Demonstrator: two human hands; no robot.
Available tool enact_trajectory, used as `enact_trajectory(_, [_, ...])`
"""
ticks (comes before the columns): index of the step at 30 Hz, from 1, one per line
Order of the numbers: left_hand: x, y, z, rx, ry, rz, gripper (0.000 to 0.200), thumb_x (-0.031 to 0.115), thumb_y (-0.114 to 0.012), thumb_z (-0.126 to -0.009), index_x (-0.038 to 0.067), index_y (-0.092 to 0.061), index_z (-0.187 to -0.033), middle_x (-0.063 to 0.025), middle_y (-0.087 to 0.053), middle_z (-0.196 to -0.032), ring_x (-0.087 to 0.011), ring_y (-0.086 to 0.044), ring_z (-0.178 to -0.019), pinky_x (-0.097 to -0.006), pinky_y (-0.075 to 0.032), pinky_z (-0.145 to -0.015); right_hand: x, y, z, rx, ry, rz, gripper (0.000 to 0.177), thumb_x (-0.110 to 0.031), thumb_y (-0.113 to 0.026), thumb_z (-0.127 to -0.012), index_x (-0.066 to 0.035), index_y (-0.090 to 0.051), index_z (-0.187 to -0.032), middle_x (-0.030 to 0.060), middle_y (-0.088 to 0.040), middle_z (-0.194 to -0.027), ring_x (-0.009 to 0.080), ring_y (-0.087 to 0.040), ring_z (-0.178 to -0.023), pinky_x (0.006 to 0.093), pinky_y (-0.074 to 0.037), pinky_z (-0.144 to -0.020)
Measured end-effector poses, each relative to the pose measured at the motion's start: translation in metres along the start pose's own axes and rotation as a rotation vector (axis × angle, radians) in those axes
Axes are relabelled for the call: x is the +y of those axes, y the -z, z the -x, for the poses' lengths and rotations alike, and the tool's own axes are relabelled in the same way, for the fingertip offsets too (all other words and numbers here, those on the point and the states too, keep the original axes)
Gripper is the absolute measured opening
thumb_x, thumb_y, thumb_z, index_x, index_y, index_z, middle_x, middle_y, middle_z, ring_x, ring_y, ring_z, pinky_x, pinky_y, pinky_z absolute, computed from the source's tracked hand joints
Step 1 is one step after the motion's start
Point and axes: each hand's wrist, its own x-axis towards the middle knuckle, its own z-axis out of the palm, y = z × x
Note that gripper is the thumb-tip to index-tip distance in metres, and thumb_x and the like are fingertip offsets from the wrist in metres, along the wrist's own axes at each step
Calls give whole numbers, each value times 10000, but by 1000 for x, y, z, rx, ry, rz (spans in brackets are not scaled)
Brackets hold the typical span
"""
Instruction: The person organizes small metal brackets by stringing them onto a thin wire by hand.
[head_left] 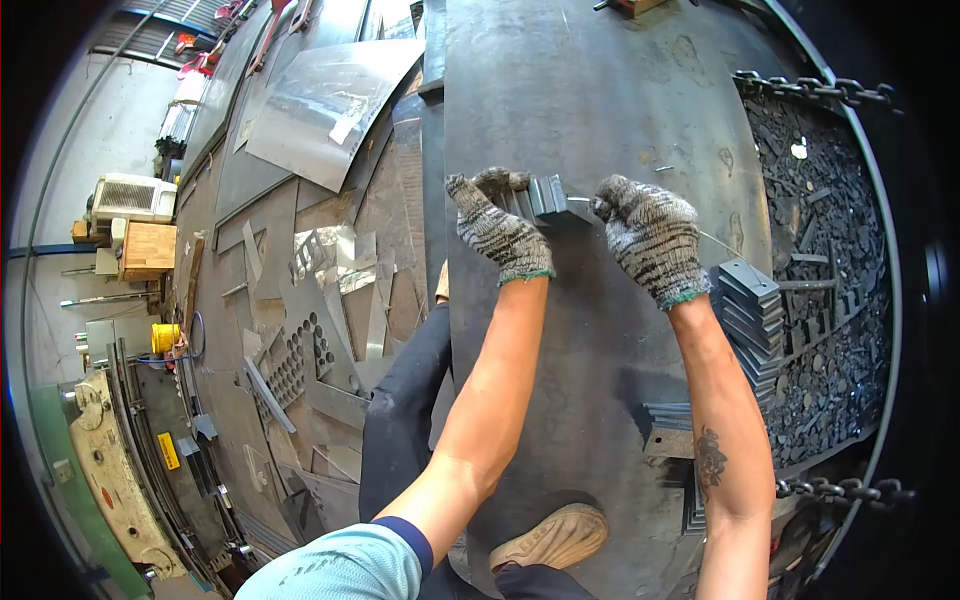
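My left hand (503, 222), in a grey striped knit glove, is wrapped round a small stack of metal plates (551, 197) above the large steel sheet. To the right of it my right hand (650, 230), gloved alike, is closed with the fingers pinched on a thin wire (580, 199). One stretch of the wire spans the short gap between the plates and my right fingers. Its tail comes out past the far side of that hand, toward a row of angled metal pieces (748, 300). The palm sides of both gloves are hidden.
More bundled metal pieces (668, 430) lie beside my right forearm. The steel sheet (600, 90) runs under my hands and shoe (550, 535). Right of its edge, a bed of metal scraps (825, 340) has chains (830, 90) across it. Offcuts and sheets (325, 110) cover the left.
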Motion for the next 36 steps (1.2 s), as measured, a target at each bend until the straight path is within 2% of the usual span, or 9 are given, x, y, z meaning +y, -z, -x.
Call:
enact_trajectory(5, [3, 5, -5, -23, 72, -8, 589, 515, -481, -1054, -3, -652, -830, -122, -634, -668, -246, -618, -582, -370, -545, -606, 0, 8, 4, -107, 5, -105, 70, -210, -709, -871, -141, -705, -880, 111, -702, -802, 344, -678, -753, 445, -539, -660])
enact_trajectory(9, [2, -12, -9, -199, 50, -129, 587, 534, -520, -1034, 4, -655, -820, -119, -645, -679, -238, -611, -558, -387, -538, -564, 4, 7, -8, -151, -54, -84, 127, -295, -660, -916, -169, -672, -918, 113, -694, -775, 353, -683, -755, 486, -536, -684])
enact_trajectory(14, [-2, -15, -8, -319, 146, -126, 547, 509, -555, -1030, 2, -688, -871, -124, -688, -758, -223, -643, -609, -379, -552, -598, 12, 6, -17, -173, -28, -26, 107, -230, -670, -910, -126, -687, -928, 141, -699, -822, 366, -681, -788, 486, -533, -684])
enact_trajectory(17, [-4, -16, 6, -292, 37, -145, 624, 582, -511, -1021, 1, -679, -867, -124, -675, -741, -241, -655, -641, -364, -568, -665, 8, 11, -16, -196, -17, 10, 97, -218, -667, -914, -121, -668, -924, 136, -697, -813, 363, -681, -779, 484, -535, -679])
enact_trajectory(19, [-8, -13, 7, -274, -7, -197, 647, 611, -480, -1021, 15, -685, -874, -130, -681, -755, -258, -660, -664, -391, -574, -678, 9, 8, -10, -19, 24, 19, 89, -208, -677, -909, -120, -665, -908, 137, -686, -788, 363, -673, -750, 474, -532, -658])
enact_trajectory(21, [-8, -7, 2, -161, 227, -39, 663, 626, -435, -1028, 35, -690, -871, -130, -683, -759, -285, -661, -688, -439, -578, -705, 9, 9, -8, 19, 44, -15, 85, -201, -688, -899, -119, -668, -903, 141, -674, -766, 364, -664, -726, 465, -527, -641])
enact_trajectory(22, [-8, -6, -9, -247, 331, 156, 674, 638, -409, -1027, 51, -699, -869, -130, -681, -760, -304, -657, -701, -480, -578, -731, 6, 11, -8, -42, 29, -5, 85, -201, -688, -898, -118, -671, -906, 140, -677, -769, 362, -666, -727, 466, -528, -642])
enact_trajectory(33, [-6, -17, 7, 241, 539, 256, 615, 628, -496, -986, 62, -666, -815, -145, -634, -720, -338, -616, -707, -536, -557, -742, -1, 4, -9, -73, -58, 48, 84, -202, -684, -903, -121, -687, -929, 145, -687, -775, 366, -676, -742, 468, -533, -666])
enact_trajectory(36, [-17, -12, 9, 54, 495, 199, 600, 611, -503, -990, 56, -666, -830, -161, -654, -755, -342, -623, -708, -526, -560, -743, -4, 9, -9, -122, -67, 71, 98, -207, -687, -906, -121, -698, -951, 142, -702, -801, 365, -685, -760, 471, -539, -680])
